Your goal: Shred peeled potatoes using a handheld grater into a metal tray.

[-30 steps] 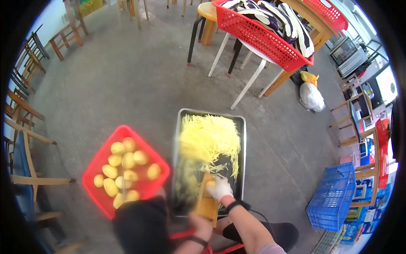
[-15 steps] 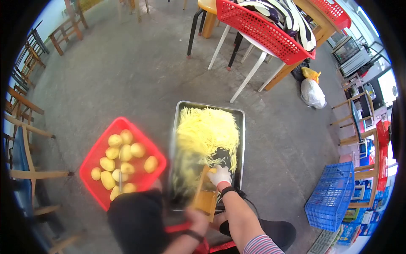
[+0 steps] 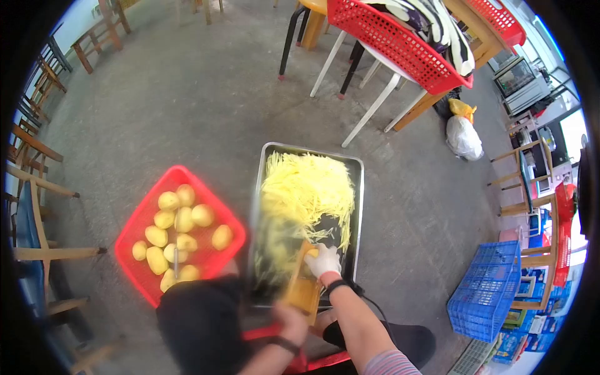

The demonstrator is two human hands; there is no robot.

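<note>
My bare left hand (image 3: 292,323), a little blurred, is closed on the lower end of a wooden grater board (image 3: 304,294). The board slants over the near part of a metal tray (image 3: 360,206). In a white glove, my right hand (image 3: 324,260) is closed on a potato (image 3: 313,252) at the board's upper end; only a bit of yellow shows past the fingers. Pale yellow potato shreds (image 3: 306,187) are heaped across the far part of the tray. Left of it, a red basket (image 3: 134,231) holds several peeled potatoes (image 3: 157,235) and a thin peeler or knife (image 3: 176,262).
A red basket of striped, part-peeled eggplants (image 3: 431,28) rests on a white-legged stool (image 3: 375,106) at the back right. White and yellow bags (image 3: 464,137) lie beyond it. A blue crate (image 3: 484,290) stands on the right. Wooden chairs (image 3: 44,253) line the left side.
The view has shifted slightly. My gloved right hand stays at the upper end of the board, a little differently angled. The shred heap looks about the same.
</note>
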